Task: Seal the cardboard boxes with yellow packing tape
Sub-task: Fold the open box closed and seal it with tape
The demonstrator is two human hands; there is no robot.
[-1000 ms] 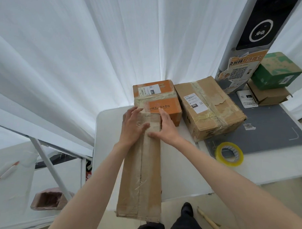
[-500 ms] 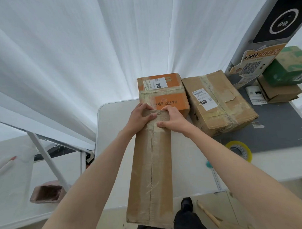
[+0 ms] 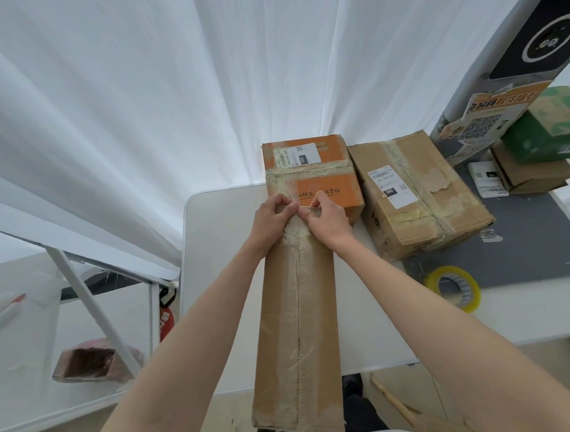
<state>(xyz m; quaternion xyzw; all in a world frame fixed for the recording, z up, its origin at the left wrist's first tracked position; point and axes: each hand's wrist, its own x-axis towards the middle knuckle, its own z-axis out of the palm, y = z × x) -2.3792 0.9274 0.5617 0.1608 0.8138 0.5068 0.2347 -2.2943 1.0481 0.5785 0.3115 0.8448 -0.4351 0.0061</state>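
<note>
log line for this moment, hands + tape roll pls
step: pressing tape on far end of long box | left hand: gripping end | right hand: gripping end | tape roll: on table, untouched

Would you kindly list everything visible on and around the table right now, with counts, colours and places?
long cardboard box: 1, brown, mid-table, overhanging the near edge
orange box: 1, orange, behind the long box
taped box: 1, brown, right of the orange box
tape roll: 1, yellow, right, on the mat's near edge
mat: 1, grey, right side
green box: 1, green, far right, stacked on a brown box
table: 1, white
curtain: 1, white, behind
left hand: 1, gripping the long box's far end
right hand: 1, gripping the same end
</note>
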